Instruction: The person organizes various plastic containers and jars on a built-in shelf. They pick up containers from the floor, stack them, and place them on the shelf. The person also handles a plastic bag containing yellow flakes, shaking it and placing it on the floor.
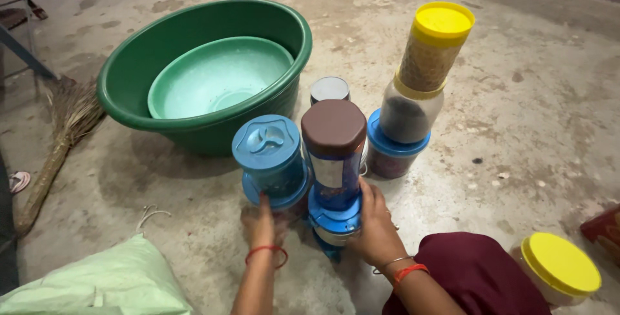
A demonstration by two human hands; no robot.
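Head view: right hand grips brown-lidded jar holding reddish contents.

L hand fingers curled | R hand fingers wrapped, gripping

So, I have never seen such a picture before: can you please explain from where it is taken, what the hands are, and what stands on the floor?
A camera worn on a person's head took this one picture, looking down at their two bare hands. The left hand touches the bottom of a stack of blue-lidded jars. The right hand grips the base of a taller stack topped by a brown-lidded jar. Behind stands a third stack with a yellow-lidded jar on top. On the concrete floor are also a green tub holding a smaller basin, and a broom.
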